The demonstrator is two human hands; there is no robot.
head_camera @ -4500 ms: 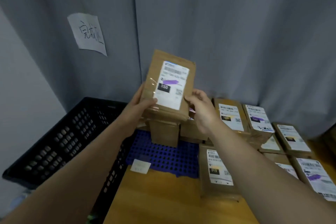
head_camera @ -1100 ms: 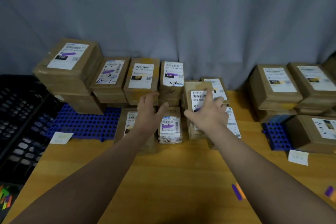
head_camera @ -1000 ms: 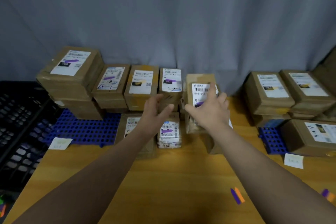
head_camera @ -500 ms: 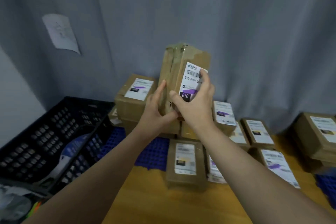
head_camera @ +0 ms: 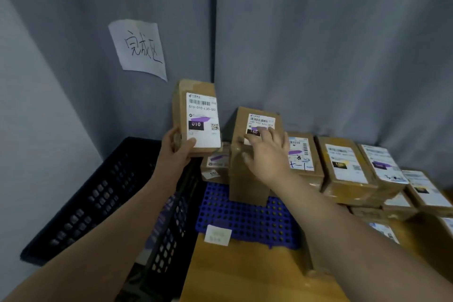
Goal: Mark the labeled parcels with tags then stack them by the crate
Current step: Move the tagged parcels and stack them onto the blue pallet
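- Cardboard fills the left hand (head_camera: 175,152): its thumb (head_camera: 191,142) presses the lower corner of the white label and the other fingers curl round behind, so it grips the held parcel (head_camera: 198,115) by its bottom end.
- That parcel stands nearly upright with its label facing the camera. A purple tag (head_camera: 199,119) already sits across the label above the "010" block, so the marking step looks done for this one.
- The right hand (head_camera: 266,154) holds nothing. Its fingers (head_camera: 266,133) are straight and spread over the top parcel (head_camera: 256,120) of the stack (head_camera: 245,184). They seem to rest on its "150" label, though contact is not certain.
- The coming move turns on this: the stack top lies just to the right of the held parcel and a little lower. Its long axis runs away from the person, while the held parcel's points up. By my reading, the parcel must tip flat and travel right to land squarely.
- The right hand is the nearer one to the stack and covers the landing spot, so it would need to clear or steady the stack.
- The stack stands on a blue mat (head_camera: 245,220) on the wooden table (head_camera: 232,272), hard beside the black crate (head_camera: 110,191).
- More tagged parcels (head_camera: 345,169) line up to the right, and a paper sign (head_camera: 139,49) hangs on the curtain.
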